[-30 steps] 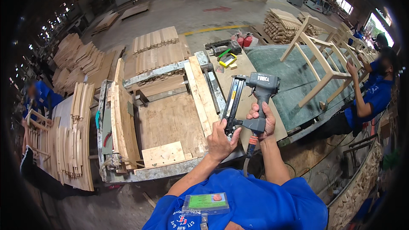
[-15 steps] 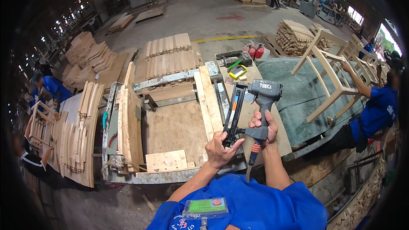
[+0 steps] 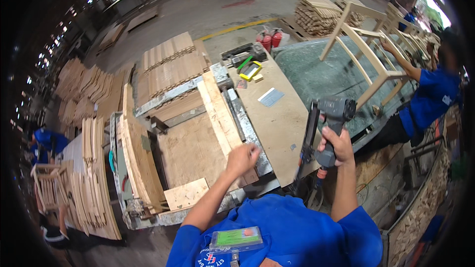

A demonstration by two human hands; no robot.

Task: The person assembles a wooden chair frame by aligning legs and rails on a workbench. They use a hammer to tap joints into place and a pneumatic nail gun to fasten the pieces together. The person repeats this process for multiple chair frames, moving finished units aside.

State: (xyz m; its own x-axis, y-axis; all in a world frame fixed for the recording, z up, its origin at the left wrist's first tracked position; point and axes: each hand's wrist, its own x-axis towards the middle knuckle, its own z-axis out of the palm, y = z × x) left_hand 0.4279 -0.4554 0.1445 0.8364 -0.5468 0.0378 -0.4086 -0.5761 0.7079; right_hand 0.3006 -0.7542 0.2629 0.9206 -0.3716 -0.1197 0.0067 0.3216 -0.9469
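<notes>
My right hand [image 3: 338, 145] is wrapped round the handle of a dark grey pneumatic nail gun [image 3: 337, 109], which is held over the right part of the bench. Its long black magazine [image 3: 308, 136] points down toward me. Away from the tool, my left hand [image 3: 242, 159] hovers over the near right corner of a wooden frame jig [image 3: 217, 111]. Its fingers are curled closed, and whatever they may hold is hidden. A small wooden board [image 3: 187, 194] lies in the jig's near left corner.
Beside the jig, a plywood sheet [image 3: 284, 133] carries a yellow-rimmed tool [image 3: 251, 70] and a grey plate [image 3: 270, 97]. A co-worker [image 3: 430, 94] handles a wooden chair [image 3: 366, 54] on the green table [image 3: 302, 74]. Slats [image 3: 168, 64] are stacked beyond the jig; red extinguishers [image 3: 269, 38] stand farther back.
My left hand has let go of the nail gun's magazine and moved left. My right hand has carried the nail gun to the right. The view has turned a little.
</notes>
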